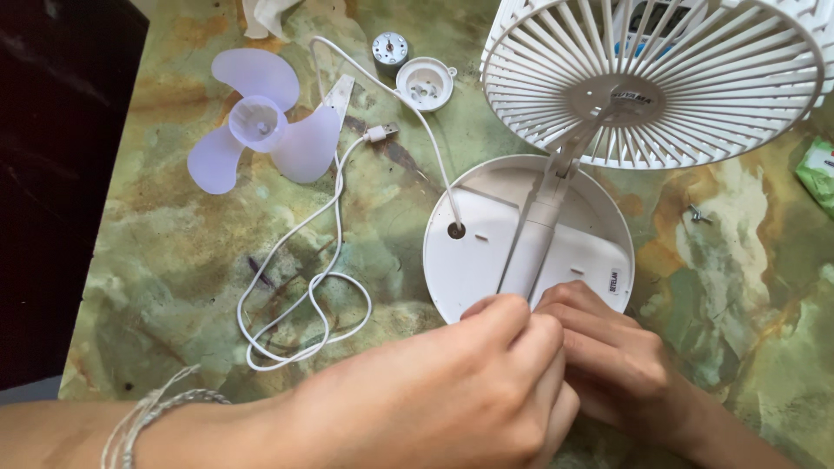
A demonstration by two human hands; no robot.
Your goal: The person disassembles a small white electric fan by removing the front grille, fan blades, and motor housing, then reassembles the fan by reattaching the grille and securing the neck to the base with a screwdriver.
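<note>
Pressing together at the near edge of the round white plastic fan base (486,252), your left hand (469,391) and right hand (612,360) are pinching their fingertips on the foot of the white folding stem (534,239), though what they are clamping is hidden. Beyond that base the white ribbed fan cage (669,69) is tilting up, while to its left the thin white cable (304,287) is looping under the pale lilac three-bladed propeller (261,122).
</note>
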